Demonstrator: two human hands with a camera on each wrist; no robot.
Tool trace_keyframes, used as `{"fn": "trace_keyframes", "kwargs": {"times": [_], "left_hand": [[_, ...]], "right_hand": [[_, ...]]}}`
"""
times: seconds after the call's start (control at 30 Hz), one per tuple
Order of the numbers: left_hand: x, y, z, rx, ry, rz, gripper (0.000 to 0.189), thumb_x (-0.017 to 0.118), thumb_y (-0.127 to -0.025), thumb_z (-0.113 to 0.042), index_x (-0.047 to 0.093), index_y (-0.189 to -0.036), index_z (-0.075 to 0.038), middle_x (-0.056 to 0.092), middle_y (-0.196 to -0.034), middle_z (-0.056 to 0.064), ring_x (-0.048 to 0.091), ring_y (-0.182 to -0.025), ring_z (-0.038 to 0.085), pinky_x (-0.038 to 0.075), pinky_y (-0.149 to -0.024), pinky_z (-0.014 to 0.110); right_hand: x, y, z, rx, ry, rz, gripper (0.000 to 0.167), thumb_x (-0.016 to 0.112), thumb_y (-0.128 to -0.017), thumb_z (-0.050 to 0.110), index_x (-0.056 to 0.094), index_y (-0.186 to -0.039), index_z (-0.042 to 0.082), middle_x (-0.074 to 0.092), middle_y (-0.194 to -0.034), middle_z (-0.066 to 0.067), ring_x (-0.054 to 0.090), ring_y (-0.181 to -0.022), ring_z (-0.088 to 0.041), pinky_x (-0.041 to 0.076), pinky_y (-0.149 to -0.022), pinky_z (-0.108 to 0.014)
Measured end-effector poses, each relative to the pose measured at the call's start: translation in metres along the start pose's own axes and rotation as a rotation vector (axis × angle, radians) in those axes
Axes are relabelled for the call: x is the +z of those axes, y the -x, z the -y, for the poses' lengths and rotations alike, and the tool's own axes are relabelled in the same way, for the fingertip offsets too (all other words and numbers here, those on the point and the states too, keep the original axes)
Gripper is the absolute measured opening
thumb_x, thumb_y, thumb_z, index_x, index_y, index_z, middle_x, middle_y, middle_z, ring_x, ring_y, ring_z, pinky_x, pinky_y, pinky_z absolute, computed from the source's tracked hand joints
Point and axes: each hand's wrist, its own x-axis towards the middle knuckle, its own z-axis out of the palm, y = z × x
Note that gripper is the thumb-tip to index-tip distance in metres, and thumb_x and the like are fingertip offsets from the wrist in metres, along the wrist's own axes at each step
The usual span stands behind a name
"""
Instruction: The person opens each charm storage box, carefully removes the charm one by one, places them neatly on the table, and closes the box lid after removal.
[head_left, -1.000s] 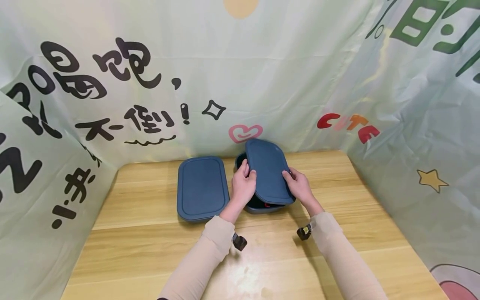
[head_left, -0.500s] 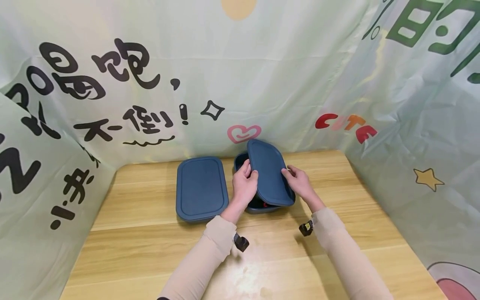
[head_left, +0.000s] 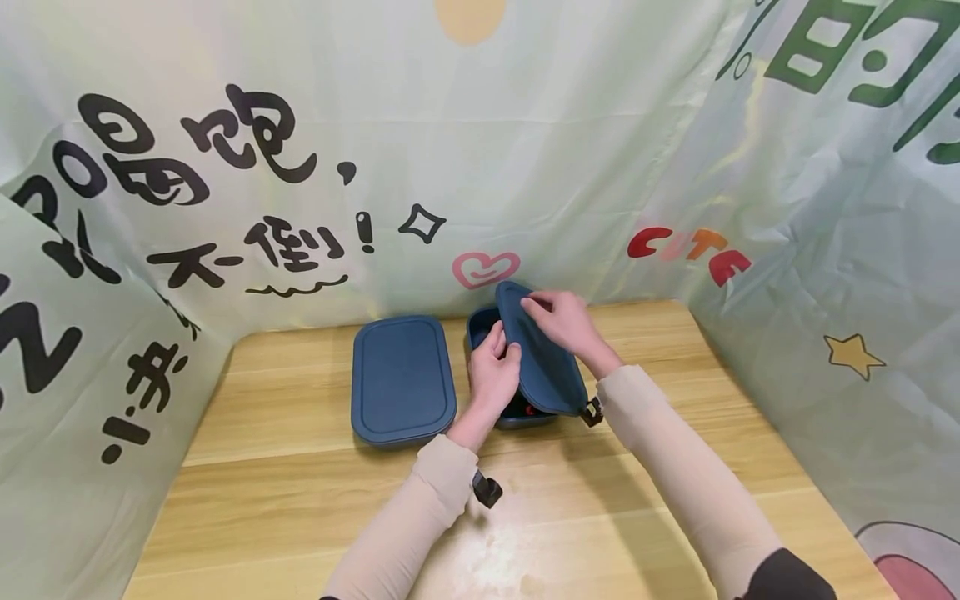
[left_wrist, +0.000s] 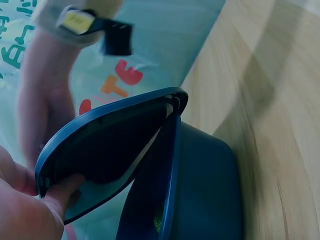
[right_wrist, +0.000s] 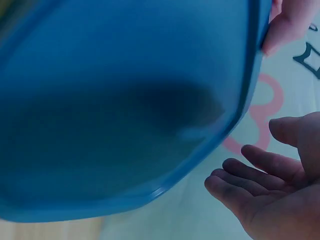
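A dark blue rectangular food box stands at the back of the table, its lid tilted up along the left side and resting at the right. My left hand pinches the lid's raised left edge, thumb on one face and fingers on the other. My right hand is near the lid's far end, fingers relaxed and apart from the rim in the right wrist view. Through the gap, a small red thing shows inside, and a green bit in the left wrist view. Most contents are hidden.
Left of the box stands a second dark blue box with its lid on. Both are on a wooden table. A printed cloth hangs close behind the boxes and along both sides.
My right hand has left the lid's right edge and moved up and left over its far end. My left hand still holds the left edge, and the lid is tilted more steeply.
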Motion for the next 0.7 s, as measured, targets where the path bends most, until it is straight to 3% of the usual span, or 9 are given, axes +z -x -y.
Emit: {"fn": "trace_keyframes", "kwargs": {"times": [0.07,0.2,0.33,0.43,0.53,0.7], "left_hand": [[0.001,0.000,-0.001,0.006,0.014,0.010,0.059,0.056,-0.106,-0.010,0.038,-0.162,-0.003,0.051,-0.159,0.016,0.052,-0.145,0.025,0.049,-0.114,0.044],[0.003,0.003,-0.004,0.019,0.022,0.020,0.060,0.056,-0.107,-0.010,0.037,-0.162,-0.001,0.050,-0.159,0.017,0.051,-0.146,0.026,0.049,-0.114,0.044],[0.005,0.006,-0.006,0.018,-0.048,0.008,0.059,0.058,-0.106,-0.016,0.040,-0.162,-0.007,0.054,-0.156,0.013,0.059,-0.138,0.024,0.053,-0.109,0.042],[0.006,0.007,-0.007,0.027,-0.091,0.006,0.060,0.058,-0.106,-0.018,0.041,-0.162,-0.008,0.056,-0.154,0.012,0.065,-0.131,0.025,0.056,-0.106,0.041],[0.008,0.008,-0.007,0.037,-0.088,0.013,0.060,0.058,-0.106,-0.017,0.040,-0.163,-0.009,0.054,-0.156,0.013,0.066,-0.130,0.026,0.056,-0.105,0.042],[0.008,0.010,-0.009,0.036,-0.056,0.029,0.060,0.057,-0.107,-0.016,0.039,-0.164,-0.011,0.051,-0.158,0.015,0.065,-0.132,0.028,0.055,-0.107,0.042]], "right_hand": [[0.001,-0.005,0.009,-0.023,0.020,0.005,0.041,0.061,-0.107,0.032,0.074,-0.131,0.001,0.076,-0.123,-0.021,0.073,-0.107,-0.036,0.058,-0.094,-0.050],[0.004,-0.011,0.020,-0.075,0.076,0.001,0.034,0.064,-0.106,0.028,0.080,-0.116,0.001,0.079,-0.093,-0.016,0.070,-0.078,-0.028,0.054,-0.077,-0.038],[0.006,-0.014,0.025,-0.109,0.100,-0.006,0.032,0.064,-0.105,0.026,0.079,-0.087,0.003,0.057,-0.059,-0.003,0.048,-0.054,-0.017,0.038,-0.062,-0.030],[0.007,-0.015,0.027,-0.113,0.110,-0.011,0.044,0.064,-0.106,0.025,0.060,-0.065,0.009,0.038,-0.052,0.003,0.036,-0.049,-0.015,0.030,-0.058,-0.030],[0.008,-0.015,0.027,-0.105,0.107,-0.009,0.053,0.063,-0.106,0.025,0.044,-0.058,0.015,0.031,-0.052,0.005,0.030,-0.046,-0.015,0.027,-0.055,-0.029],[0.009,-0.017,0.028,-0.076,0.086,-0.007,0.054,0.064,-0.105,0.027,0.043,-0.056,0.018,0.032,-0.051,0.005,0.030,-0.045,-0.014,0.026,-0.053,-0.028]]}}
